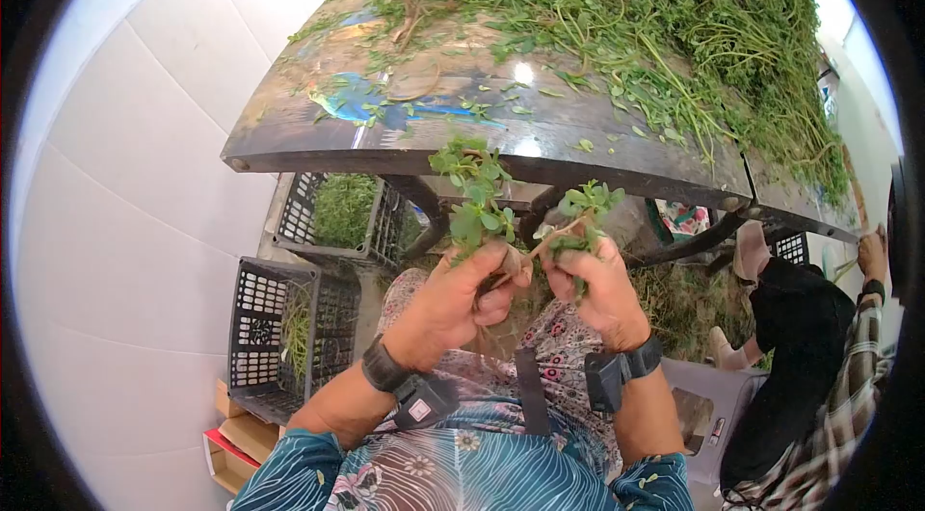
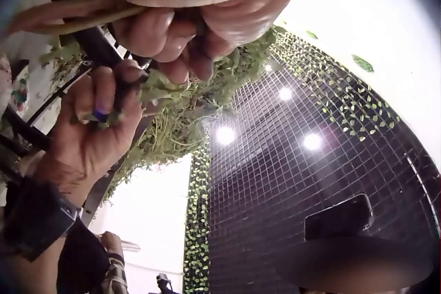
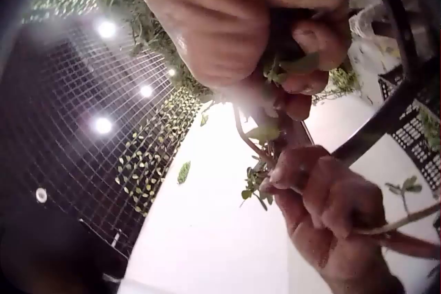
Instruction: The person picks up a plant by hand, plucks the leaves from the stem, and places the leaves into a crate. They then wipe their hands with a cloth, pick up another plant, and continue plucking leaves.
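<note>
In front of the lap, below the table edge, both hands hold leafy green stems. My left hand (image 1: 453, 299) grips a bunch of fleshy-leaved greens (image 1: 477, 198), leaves pointing up and bare reddish stems hanging below the fist. Close beside it, my right hand (image 1: 599, 289) pinches a smaller leafy sprig (image 1: 593, 203), and a pale stem runs between the two hands. In the left wrist view the curled fingers (image 2: 148, 32) of my left hand are near, with thick stems (image 2: 69, 15) trailing left. Some leaves (image 3: 293, 66) show within my right hand's curled fingers in the right wrist view.
A wooden table (image 1: 328, 131) ahead carries a large heap of greens (image 1: 617, 0) and scattered leaves. Black plastic crates (image 1: 260, 328) with greens stand at the left, near a cardboard box (image 1: 246, 444). Another person (image 1: 800, 347) sits at the right.
</note>
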